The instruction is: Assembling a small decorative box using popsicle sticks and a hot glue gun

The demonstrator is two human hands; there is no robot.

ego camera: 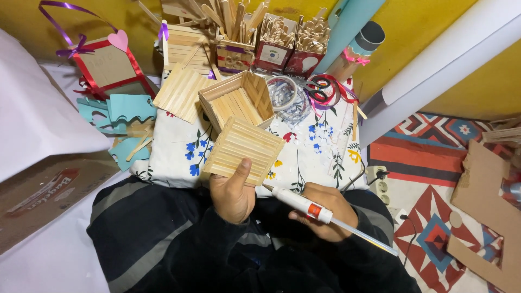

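Observation:
My left hand (232, 192) holds a square panel of glued wooden craft sticks (243, 150), thumb pressed on its near edge. The panel rests over the near corner of an open box built of the same sticks (239, 99) on a floral cloth (317, 152). My right hand (325, 211) grips a white glue gun (302, 204) with a clear glue stick trailing right; its tip points toward the panel's lower edge.
Cartons of loose craft sticks (293, 40) stand at the back beside scissors (320, 87), a tape roll (282, 92) and ribbons. Another stick panel (180, 92), teal paper cutouts (122, 114) and a red ribbon frame (111, 65) lie left. Cardboard pieces (485, 211) and a power strip (380, 184) sit right.

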